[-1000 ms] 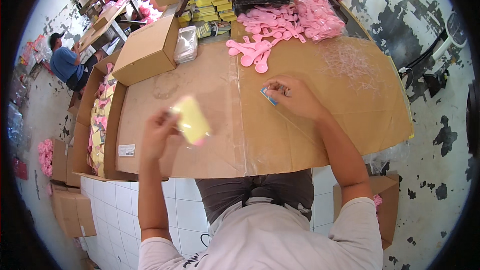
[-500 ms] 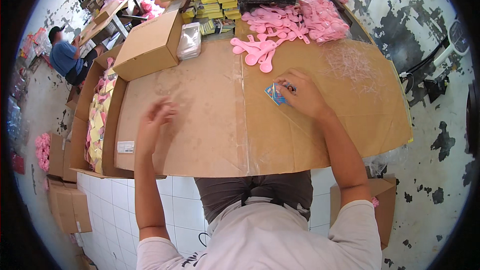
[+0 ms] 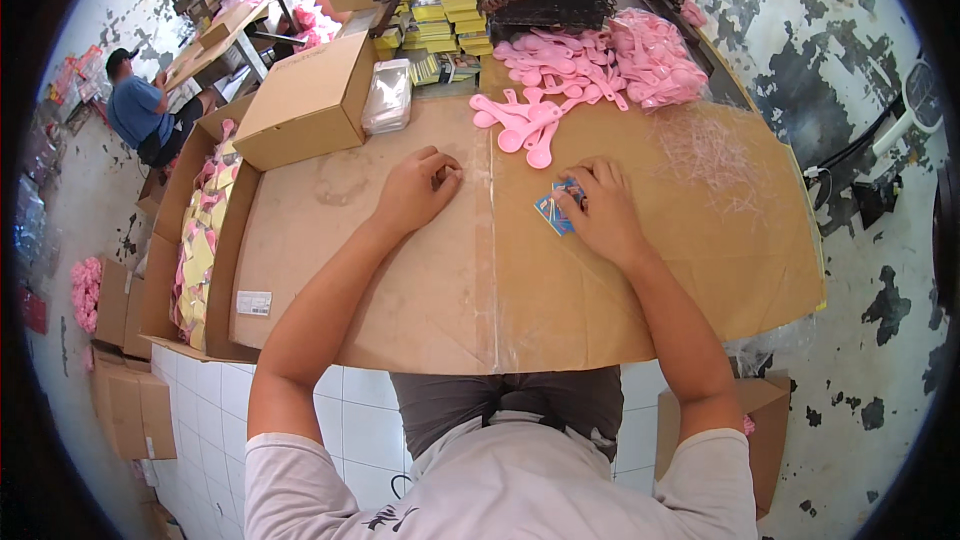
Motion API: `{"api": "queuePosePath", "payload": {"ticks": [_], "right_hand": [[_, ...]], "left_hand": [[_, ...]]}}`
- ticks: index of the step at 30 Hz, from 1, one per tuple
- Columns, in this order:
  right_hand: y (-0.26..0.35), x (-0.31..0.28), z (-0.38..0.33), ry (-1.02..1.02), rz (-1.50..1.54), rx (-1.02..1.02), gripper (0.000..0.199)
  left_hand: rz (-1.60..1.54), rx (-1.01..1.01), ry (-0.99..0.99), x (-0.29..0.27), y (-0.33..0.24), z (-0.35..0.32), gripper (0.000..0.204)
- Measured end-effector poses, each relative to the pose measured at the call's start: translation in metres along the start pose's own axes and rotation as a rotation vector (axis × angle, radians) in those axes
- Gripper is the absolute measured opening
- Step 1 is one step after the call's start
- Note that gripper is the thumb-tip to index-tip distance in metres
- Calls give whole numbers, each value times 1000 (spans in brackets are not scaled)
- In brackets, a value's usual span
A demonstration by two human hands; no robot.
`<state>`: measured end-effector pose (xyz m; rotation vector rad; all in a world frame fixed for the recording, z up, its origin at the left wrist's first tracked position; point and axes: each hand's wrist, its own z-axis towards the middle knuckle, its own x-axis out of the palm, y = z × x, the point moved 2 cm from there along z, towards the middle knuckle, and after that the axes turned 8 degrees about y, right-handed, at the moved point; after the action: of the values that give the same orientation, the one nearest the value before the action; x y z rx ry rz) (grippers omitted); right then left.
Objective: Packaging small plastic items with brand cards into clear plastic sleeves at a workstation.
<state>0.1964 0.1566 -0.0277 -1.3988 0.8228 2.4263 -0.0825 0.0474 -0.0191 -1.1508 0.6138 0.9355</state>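
My right hand [image 3: 603, 208] rests over the right half of the cardboard tabletop [image 3: 560, 300], its thumb and fingers closed on a small blue printed card [image 3: 553, 212]. Part of the card is under the fingers, so I cannot tell if there is more than one. My left hand [image 3: 418, 190] is above the left half, fingers loosely bent and a gap beside the thumb, with nothing seen in it. Ahead of both hands lie loose pink measuring spoons [image 3: 535, 125], the closest ones just beyond my right hand.
A long carton [image 3: 240, 210] at the left holds pink and yellow pieces. Behind it sit a closed box [image 3: 305, 100], clear plastic sleeves [image 3: 388, 95] and yellow card stacks [image 3: 440, 35]. Bagged pink spoons [image 3: 655, 60] and clear plastic strands [image 3: 705, 150] lie right. Another person [image 3: 140, 110] sits far left.
My left hand has swung right and forward from near the carton toward the table's middle. The right hand stays on the blue card, with its fingers slightly shifted.
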Motion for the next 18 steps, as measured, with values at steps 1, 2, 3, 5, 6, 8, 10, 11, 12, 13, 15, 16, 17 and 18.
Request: {"api": "queuePosePath", "payload": {"ticks": [1,2,3,5,6,8,10,11,12,13,15,16,17,18], "right_hand": [[1,0,0,-32,-17,19,28],[0,-1,0,-32,-16,21,28],[0,-1,1,-26,-22,37,31],[3,0,4,-15,-18,44,33],[4,0,5,-18,-3,41,33],[2,-1,6,-20,14,38,32],[-1,-1,4,-29,17,47,32],[-4,-3,3,-28,16,54,32],[-4,-2,4,-22,22,54,32],[-3,-2,4,-15,27,54,33],[0,-3,6,-15,39,49,33],[1,-3,6,-18,45,45,33],[-1,-2,5,-16,46,48,33],[-3,-2,5,-22,29,38,33]], "left_hand": [[2,0,-1,0,4,5,24],[48,-68,-16,-5,5,14,24],[97,-141,-32,-10,8,21,24],[293,-79,-148,-25,38,37,26],[483,-6,-262,-35,52,43,28],[554,-11,-247,-55,71,54,32],[615,-4,-227,-67,69,62,36],[506,-70,-128,-74,62,68,39],[403,-141,-30,-82,61,69,42],[368,-165,46,-86,63,72,45],[425,-121,96,-91,75,70,43],[479,-69,144,-91,80,71,41],[477,-69,147,-92,79,76,41],[440,-141,213,-92,79,80,39]]}}
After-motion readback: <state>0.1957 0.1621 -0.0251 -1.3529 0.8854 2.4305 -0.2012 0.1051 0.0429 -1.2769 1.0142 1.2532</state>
